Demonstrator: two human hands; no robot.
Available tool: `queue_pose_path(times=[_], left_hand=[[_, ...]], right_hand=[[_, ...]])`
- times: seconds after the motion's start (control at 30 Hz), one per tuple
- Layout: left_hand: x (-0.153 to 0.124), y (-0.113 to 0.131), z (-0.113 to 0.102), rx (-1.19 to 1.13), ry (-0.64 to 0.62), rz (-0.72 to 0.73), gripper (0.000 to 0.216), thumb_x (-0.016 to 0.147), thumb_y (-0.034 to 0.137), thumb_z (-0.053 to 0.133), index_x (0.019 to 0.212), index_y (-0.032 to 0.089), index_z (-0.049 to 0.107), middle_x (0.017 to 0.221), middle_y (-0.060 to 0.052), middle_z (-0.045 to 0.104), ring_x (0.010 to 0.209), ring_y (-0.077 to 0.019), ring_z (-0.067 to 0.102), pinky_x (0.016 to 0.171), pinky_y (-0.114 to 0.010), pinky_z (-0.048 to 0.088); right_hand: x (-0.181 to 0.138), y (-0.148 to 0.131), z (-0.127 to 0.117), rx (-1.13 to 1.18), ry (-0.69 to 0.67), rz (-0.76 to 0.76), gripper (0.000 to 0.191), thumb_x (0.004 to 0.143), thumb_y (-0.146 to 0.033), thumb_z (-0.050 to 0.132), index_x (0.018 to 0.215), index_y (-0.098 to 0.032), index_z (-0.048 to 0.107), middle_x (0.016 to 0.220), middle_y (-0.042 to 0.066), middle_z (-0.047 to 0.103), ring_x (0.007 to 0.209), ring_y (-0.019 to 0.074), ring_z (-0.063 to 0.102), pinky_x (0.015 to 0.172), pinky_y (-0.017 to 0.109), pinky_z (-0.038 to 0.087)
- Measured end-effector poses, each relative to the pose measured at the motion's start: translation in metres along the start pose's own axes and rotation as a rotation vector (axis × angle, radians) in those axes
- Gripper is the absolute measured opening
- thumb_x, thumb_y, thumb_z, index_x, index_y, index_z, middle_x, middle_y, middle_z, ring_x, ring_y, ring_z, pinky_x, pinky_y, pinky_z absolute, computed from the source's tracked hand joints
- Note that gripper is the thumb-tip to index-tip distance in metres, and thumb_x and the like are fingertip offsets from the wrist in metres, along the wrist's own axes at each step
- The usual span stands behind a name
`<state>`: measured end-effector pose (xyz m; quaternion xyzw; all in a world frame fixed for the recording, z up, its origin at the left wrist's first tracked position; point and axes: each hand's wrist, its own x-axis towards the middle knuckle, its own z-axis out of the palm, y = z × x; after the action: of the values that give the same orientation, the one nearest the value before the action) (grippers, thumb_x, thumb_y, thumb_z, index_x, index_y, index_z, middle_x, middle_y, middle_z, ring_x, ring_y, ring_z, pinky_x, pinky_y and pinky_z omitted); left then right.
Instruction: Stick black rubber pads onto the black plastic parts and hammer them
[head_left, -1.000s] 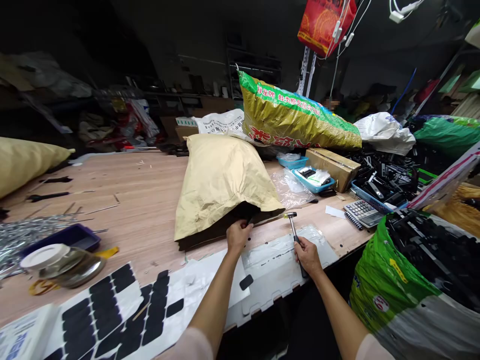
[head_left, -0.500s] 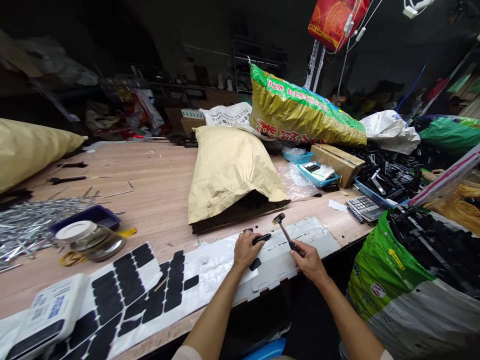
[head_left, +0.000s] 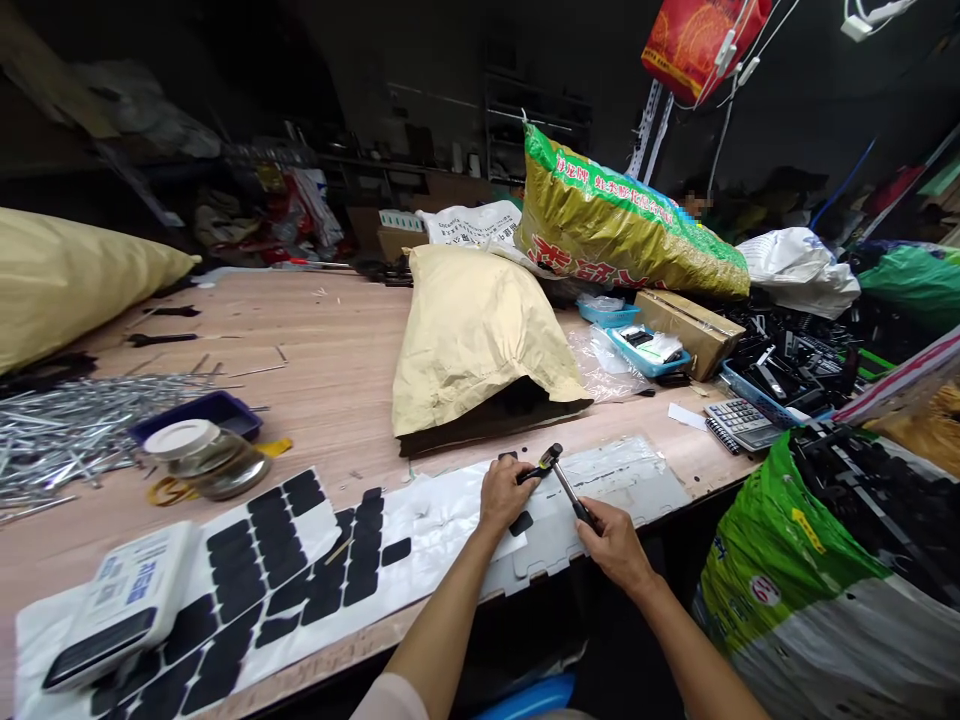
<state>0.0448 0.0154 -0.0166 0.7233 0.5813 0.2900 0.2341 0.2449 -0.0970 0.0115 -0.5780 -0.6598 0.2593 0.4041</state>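
My right hand [head_left: 613, 545] is closed round the dark grip of a small hammer [head_left: 568, 488]. The hammer's head is up against, or just over, the end of a black part [head_left: 531, 474]; whether they touch I cannot tell. My left hand [head_left: 504, 492] pinches that part down on a grey-white board [head_left: 611, 485] at the table's front edge. By the left wrist lies a rounded black pad [head_left: 520, 523]. A white sheet with rows of black pads [head_left: 366, 545] spreads to the left.
A brown paper sack [head_left: 480, 340] lies beyond my hands. Left are a lidded jar [head_left: 214, 465], metal rods [head_left: 97, 420] and a white box-like device [head_left: 124, 600]. Right stand a calculator [head_left: 742, 422] and a green-white bag [head_left: 795, 570] of black parts.
The hammer's head has come down and left onto or close to the black part. My left hand keeps its pinch. The whole view has shifted slightly, with things now further right.
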Motion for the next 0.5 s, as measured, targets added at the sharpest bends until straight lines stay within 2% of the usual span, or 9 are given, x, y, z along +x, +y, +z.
queue_pose_path(times=[0.17,0.33,0.5], left_hand=[[0.0,0.001,0.001,-0.006,0.013,-0.007,0.018,0.08,0.027,0.071,0.096,0.026,0.078,0.09,-0.002,0.063,0.093,-0.0214,0.054,0.084,-0.033,0.042],[0.0,0.002,0.0,-0.013,0.012,-0.004,0.016,0.08,0.025,0.071,0.094,0.026,0.078,0.09,-0.003,0.063,0.093,-0.0212,0.054,0.083,-0.033,0.042],[-0.003,0.001,0.0,-0.03,0.019,0.004,0.015,0.081,0.025,0.07,0.094,0.024,0.078,0.09,-0.003,0.064,0.093,-0.0211,0.054,0.084,-0.033,0.043]], right_hand=[[-0.001,0.0,0.005,0.027,0.006,-0.052,0.035,0.085,-0.025,0.061,0.115,-0.015,0.074,0.108,0.011,0.076,0.096,0.0256,0.072,0.086,0.033,0.058],[0.004,0.008,0.006,0.056,-0.039,0.054,0.033,0.084,-0.029,0.062,0.111,-0.015,0.075,0.093,0.008,0.077,0.08,0.0223,0.072,0.075,0.031,0.058],[0.04,0.029,-0.016,0.117,0.082,0.191,0.043,0.083,-0.041,0.062,0.113,-0.013,0.072,0.078,0.006,0.072,0.062,0.0187,0.064,0.057,0.028,0.053]])
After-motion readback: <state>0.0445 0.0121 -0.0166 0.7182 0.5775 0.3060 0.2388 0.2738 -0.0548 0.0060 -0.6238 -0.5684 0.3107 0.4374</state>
